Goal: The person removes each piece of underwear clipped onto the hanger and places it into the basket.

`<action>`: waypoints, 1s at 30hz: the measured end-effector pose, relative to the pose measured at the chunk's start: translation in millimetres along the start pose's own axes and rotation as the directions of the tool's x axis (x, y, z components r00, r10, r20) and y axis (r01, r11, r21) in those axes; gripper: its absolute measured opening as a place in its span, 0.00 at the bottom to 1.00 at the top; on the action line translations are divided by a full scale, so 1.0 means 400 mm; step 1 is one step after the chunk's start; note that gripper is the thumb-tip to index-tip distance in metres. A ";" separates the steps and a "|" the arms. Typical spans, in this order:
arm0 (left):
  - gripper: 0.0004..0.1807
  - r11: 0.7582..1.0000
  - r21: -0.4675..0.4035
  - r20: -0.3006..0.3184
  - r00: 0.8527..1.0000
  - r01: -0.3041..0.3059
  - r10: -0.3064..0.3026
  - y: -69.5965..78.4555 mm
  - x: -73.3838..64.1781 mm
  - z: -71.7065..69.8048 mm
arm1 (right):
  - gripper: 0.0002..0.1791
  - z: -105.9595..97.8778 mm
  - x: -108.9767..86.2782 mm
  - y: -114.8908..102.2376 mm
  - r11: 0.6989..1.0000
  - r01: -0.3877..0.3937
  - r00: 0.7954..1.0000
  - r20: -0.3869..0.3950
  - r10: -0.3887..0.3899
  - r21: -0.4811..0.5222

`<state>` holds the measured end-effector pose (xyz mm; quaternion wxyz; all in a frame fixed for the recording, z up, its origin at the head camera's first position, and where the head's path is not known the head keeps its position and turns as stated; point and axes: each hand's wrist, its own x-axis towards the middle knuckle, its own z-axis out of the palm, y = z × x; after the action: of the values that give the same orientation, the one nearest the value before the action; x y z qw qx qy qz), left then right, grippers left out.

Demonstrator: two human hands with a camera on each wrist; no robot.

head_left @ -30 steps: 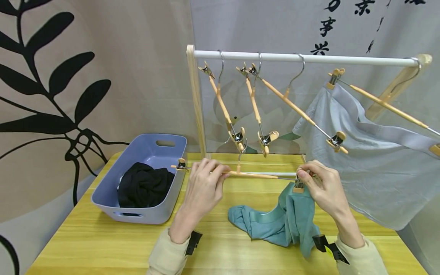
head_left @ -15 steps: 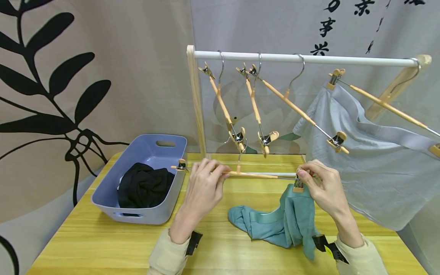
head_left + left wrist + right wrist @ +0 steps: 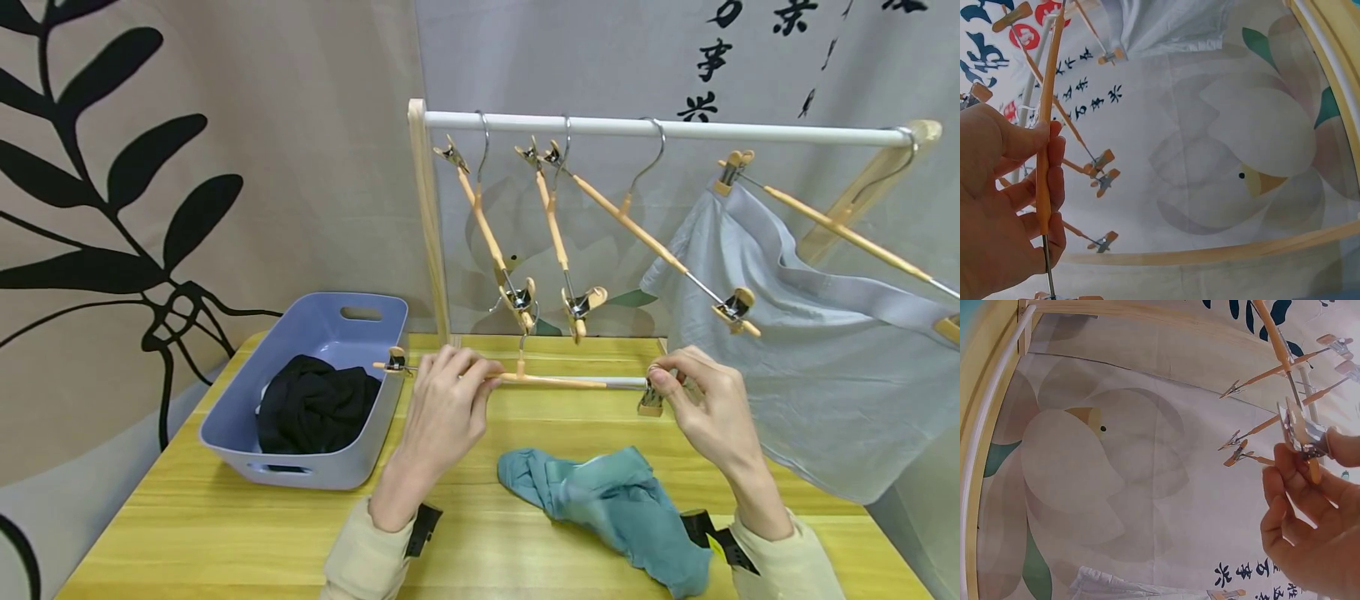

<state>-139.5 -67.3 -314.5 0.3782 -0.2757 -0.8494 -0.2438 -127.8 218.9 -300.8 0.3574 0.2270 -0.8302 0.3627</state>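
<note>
My left hand [image 3: 444,408] grips the wooden bar of a clip hanger [image 3: 558,382], left of its metal hook. In the left wrist view the fingers and thumb wrap round that bar [image 3: 1045,181]. At the hanger's right end, my right hand [image 3: 708,408] pinches the handles of the clip [image 3: 650,402] between thumb and fingers. The right wrist view shows this clip [image 3: 1300,428] with no cloth in its mouth. A teal garment [image 3: 615,508] lies crumpled on the table below the hanger, apart from both hands; part of it seems to be behind the right wrist strap.
A blue basket [image 3: 225,429] holding a black garment [image 3: 315,404] stands left. Behind, a rack with a white rail [image 3: 607,126] carries several clip hangers, one bearing a pale blue garment [image 3: 810,350] on the right. The wooden table [image 3: 247,542] lies beneath.
The teal garment has come out of the right clip and dropped onto the table, sliding toward the front. Both hands and the hanger have stayed in place.
</note>
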 end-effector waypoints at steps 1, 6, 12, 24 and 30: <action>0.03 1.000 -0.001 0.001 1.000 -0.001 0.001 0.000 0.000 0.000 | 0.06 -0.001 0.000 -0.001 1.000 -0.005 1.000 0.006 0.005 -0.006; 0.03 1.000 -0.002 0.009 1.000 -0.006 0.006 0.002 -0.001 0.000 | 0.05 -0.001 -0.004 0.000 0.999 -0.022 0.999 0.034 0.023 -0.030; 0.03 1.000 0.002 0.017 1.000 -0.002 0.002 0.003 -0.001 0.002 | 0.13 0.017 -0.002 -0.007 0.977 0.138 0.989 -0.030 -0.145 -0.163; 0.03 0.997 0.010 -0.004 0.997 -0.076 0.076 0.025 0.000 0.026 | 0.19 0.108 -0.008 -0.071 0.750 0.492 0.852 0.071 -0.518 -0.442; 0.02 0.997 0.009 -0.007 0.997 -0.082 0.082 0.034 -0.001 0.034 | 0.19 0.120 -0.019 -0.068 0.827 0.467 0.882 0.096 -0.462 -0.313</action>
<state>-137.2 -49.2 -320.1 0.3923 -0.3078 -0.8371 -0.2252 -126.1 165.8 -317.8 0.4605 0.3623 -0.8014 0.1201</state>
